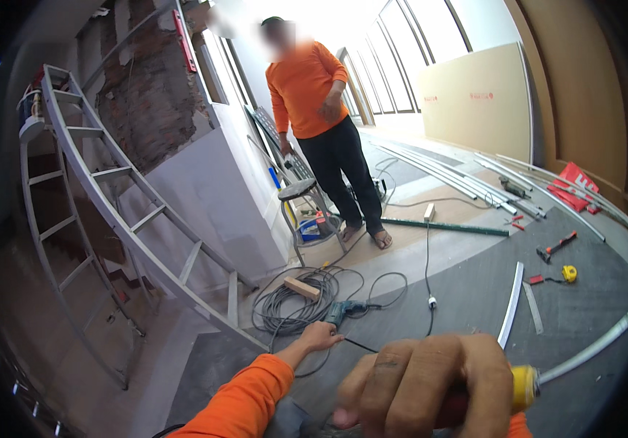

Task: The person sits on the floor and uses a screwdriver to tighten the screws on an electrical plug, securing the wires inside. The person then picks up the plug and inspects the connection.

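Close, right hand (430,387) curled round tool (524,387), left hand (319,336) outstretched to drill (338,312)

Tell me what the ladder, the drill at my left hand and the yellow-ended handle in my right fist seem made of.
Ladder: probably bare aluminium, dull satin; pale grey, faintly metallic rails and rungs.
Drill: housing likely moulded plastic, by its even teal colour; finish unclear.
Yellow-ended handle: likely hard plastic, smooth and slightly shiny; mostly hidden.

Bldg. reno site | ladder (148,219) | stripped wall (155,102) | lg. board (478,109) | elec. drill (337,314)
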A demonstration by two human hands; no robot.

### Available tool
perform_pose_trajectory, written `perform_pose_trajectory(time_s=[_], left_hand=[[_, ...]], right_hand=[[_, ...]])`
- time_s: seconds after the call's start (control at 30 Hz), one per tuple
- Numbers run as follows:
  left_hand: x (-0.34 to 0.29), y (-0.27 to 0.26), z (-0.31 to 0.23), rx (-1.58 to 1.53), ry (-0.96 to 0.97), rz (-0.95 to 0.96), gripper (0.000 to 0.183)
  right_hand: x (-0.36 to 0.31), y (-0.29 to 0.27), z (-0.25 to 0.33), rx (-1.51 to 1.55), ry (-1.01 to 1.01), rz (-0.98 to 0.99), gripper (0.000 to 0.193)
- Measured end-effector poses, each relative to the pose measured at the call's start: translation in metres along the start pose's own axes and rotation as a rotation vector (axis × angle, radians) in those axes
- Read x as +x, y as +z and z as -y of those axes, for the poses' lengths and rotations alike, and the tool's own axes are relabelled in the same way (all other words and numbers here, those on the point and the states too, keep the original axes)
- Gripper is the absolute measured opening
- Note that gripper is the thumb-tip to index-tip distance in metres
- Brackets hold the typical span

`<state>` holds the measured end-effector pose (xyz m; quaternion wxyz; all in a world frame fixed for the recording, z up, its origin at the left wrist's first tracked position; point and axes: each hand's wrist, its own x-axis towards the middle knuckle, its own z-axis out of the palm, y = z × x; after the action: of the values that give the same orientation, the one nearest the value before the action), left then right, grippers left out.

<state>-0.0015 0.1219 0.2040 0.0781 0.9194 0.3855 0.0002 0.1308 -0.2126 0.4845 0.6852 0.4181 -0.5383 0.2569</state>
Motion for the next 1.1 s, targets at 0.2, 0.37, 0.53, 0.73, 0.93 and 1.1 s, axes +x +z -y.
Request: perform_pose_trajectory(time_s=[0.2,0.37,0.53,0.73,0.93,1.1], left_hand=[[0.005,-0.009,-0.013,0.009,-0.008,0.059,0.05],[0.0,-0.004,-0.001,0.009,-0.03,0.056,0.05],[0.008,0.001,-0.001,-0.012,0.01,0.036,0.048],[0.003,-0.004,-0.007,0.001,-0.029,0.07,0.049],[0.006,-0.001,-0.001,0.003,0.015,0.031,0.049],[0.004,0.0,0.003,0.004,-0.003,0.035,0.049]], right_hand=[[0.016,0.0,0.006,-0.054,-0.062,0.194,0.013],[0.019,-0.005,0.007,-0.092,-0.132,0.246,0.013],[0.023,-0.005,0.015,-0.151,-0.16,0.305,0.014],[0.022,-0.009,0.018,-0.179,-0.169,0.35,0.014],[0.024,-0.011,0.017,-0.206,-0.176,0.378,0.015],[0.023,-0.018,0.017,-0.209,-0.175,0.382,0.015]])
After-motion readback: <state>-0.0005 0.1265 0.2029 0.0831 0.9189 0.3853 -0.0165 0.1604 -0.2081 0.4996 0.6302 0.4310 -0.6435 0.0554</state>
